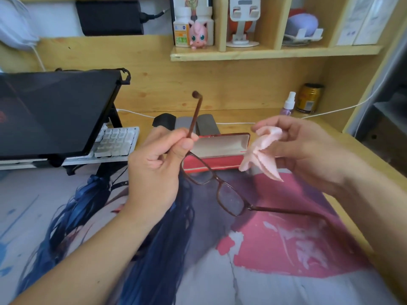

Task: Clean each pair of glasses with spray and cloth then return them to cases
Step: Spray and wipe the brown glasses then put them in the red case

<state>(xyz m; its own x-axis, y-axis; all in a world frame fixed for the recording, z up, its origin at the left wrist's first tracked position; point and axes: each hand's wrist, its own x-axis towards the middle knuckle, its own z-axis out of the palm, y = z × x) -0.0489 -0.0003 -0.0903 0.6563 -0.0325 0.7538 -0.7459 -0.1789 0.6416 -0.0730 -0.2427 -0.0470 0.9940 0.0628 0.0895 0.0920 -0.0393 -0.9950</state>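
A wooden desk [343, 139] sits under a wall shelf [275, 52], and most of its surface is covered by a large printed desk mat [275, 249] in blue, grey and pink. At far left a dark laptop [55, 111] stands tilted on a stand, with a white keyboard [114, 142] just beside it to the right. Near the middle, the left hand [154, 170] is curled closed, thumb and fingers pinching one arm of a pair of brown-framed glasses [229, 195]. That arm points up and away, while the lenses hang lower to the right above the mat and the other arm stretches out to the right. Beyond the glasses, an open red glasses case [220, 155] lies on the desk, its pale lining showing. Farther back, touching or just behind it, are two grey cases [206, 124] and a black one [164, 121]. To the right, the right hand [306, 148] is loosely curled, its fingertips pinching a crumpled pink cloth [262, 155] that hangs down beside the glasses without touching them. At far right, near the back wall, a small spray bottle [288, 105] with a white top stands next to a gold can [308, 97]. On the shelf above are a pink toy figure [199, 35] and white bottles [182, 29].
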